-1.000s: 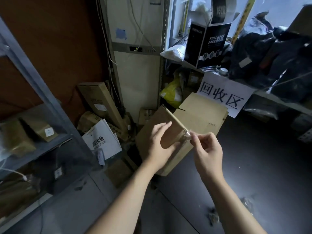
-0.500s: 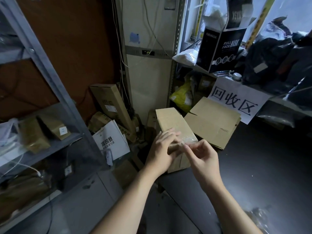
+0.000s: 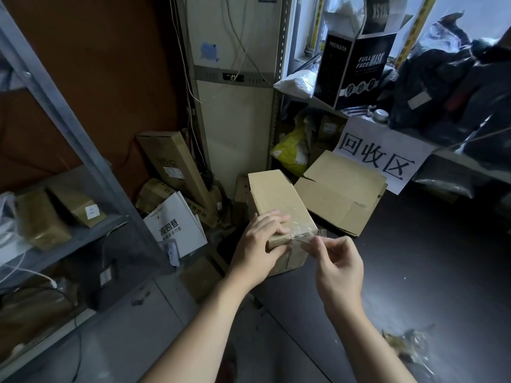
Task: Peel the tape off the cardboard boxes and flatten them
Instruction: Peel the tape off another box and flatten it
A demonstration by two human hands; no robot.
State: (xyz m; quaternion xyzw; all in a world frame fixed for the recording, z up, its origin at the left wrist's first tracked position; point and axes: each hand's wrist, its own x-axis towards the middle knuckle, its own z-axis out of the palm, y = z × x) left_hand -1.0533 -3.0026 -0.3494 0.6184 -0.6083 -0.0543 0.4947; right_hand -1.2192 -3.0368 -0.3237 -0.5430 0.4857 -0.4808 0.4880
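Head view: the left hand curls over the near top edge of a box, gripping it. Just to its right, the right hand pinches one clear tape strip stretched from that edge. A second box, opened, lies beyond the right hand.

The left hand covers the near left corner of the small cardboard box; the box's underside is out of sight. The clear tape shows only as a faint sheen, and its end is lost among the fingers of the right hand. The small box hides the left corner of the flattened box. The left forearm and right forearm run off the lower edge. Digits on the cabinet display are unreadable. The crumpled heap on the floor is blurred.
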